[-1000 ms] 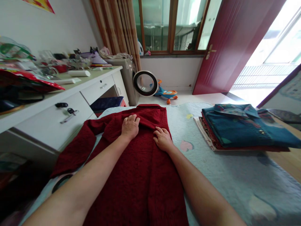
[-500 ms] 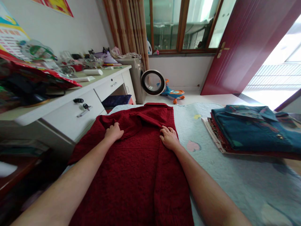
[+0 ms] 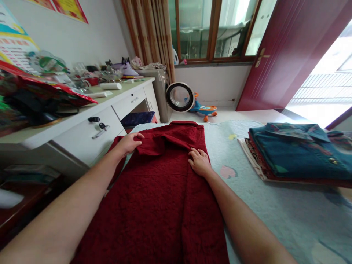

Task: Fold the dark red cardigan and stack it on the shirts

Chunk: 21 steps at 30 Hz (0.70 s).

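- A dark red quilted garment [image 3: 162,198] was seen spread flat down the centre of the frame, collar at the far end, on a bed [image 3: 275,212] covered by a pale blue quilt.
- The left hand [image 3: 128,143] was placed at the garment's left shoulder, left of centre, with the fingers curled around a fold of the red fabric.
- The right hand [image 3: 200,163] was laid open and palm-down on the garment's right edge, just right of centre, fingers pointed towards the collar.
- Both bare forearms were stretched in from the bottom of the frame over the cloth.
- A stack of folded clothes [image 3: 297,154], topped by a teal shirt, was set on the bed at the right of the frame, well apart from the garment.
- A white counter [image 3: 79,135] with drawers, cluttered on top, was seen at the left, just beside the bed.
- A washing machine [image 3: 159,91] with a round door and an orange-and-blue toy [image 3: 206,109] were seen on the floor beyond the bed, upper centre.
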{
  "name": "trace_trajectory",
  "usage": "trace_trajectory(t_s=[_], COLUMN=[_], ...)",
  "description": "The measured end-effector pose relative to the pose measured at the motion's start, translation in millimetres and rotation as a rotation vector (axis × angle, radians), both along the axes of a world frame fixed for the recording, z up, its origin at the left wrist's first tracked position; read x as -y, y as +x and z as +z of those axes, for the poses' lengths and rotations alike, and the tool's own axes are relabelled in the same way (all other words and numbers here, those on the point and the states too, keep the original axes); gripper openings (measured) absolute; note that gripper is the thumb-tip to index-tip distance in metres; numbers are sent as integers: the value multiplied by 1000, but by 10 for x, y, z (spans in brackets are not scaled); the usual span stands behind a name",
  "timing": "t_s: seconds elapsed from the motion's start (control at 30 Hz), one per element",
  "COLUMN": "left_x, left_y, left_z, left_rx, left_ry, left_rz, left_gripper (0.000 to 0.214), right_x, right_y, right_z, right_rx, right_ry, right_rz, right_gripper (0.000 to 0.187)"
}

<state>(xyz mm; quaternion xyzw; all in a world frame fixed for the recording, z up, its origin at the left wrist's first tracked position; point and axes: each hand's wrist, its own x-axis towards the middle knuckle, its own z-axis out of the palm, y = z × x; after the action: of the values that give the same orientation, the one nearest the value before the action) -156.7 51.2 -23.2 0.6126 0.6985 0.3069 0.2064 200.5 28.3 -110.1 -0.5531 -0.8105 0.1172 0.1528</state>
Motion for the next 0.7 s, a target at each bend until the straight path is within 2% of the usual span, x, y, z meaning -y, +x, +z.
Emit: trace_trajectory(t_s=[0.13,0.23,0.3,0.4,0.6,0.7], left_x=[-11,11,2,-85,-340,-395], left_y=[-194,-248,-262,-276,-289,-294], left_z=[306,455,497,545,755,745], left_rx=[354,517,486,249,-491,-694], left_ry=[165,109,55,62,196,215], left_rz=[157,186,188,246,339,395], left_gripper=[55,63,59,53,40,42], right_x=[5,11,12,9,-2,-3], right_y=[4,6,7,6,9,14], right_z=[-3,1,2,-1,-17,-14], right_rx=[-6,-13,-21,-32,-59,-77], right_ry=[1,-2,3,8,31,43], right_rz=[-5,-3,-3,-8,-24,-12], right_gripper=[35,35,35,33,32,30])
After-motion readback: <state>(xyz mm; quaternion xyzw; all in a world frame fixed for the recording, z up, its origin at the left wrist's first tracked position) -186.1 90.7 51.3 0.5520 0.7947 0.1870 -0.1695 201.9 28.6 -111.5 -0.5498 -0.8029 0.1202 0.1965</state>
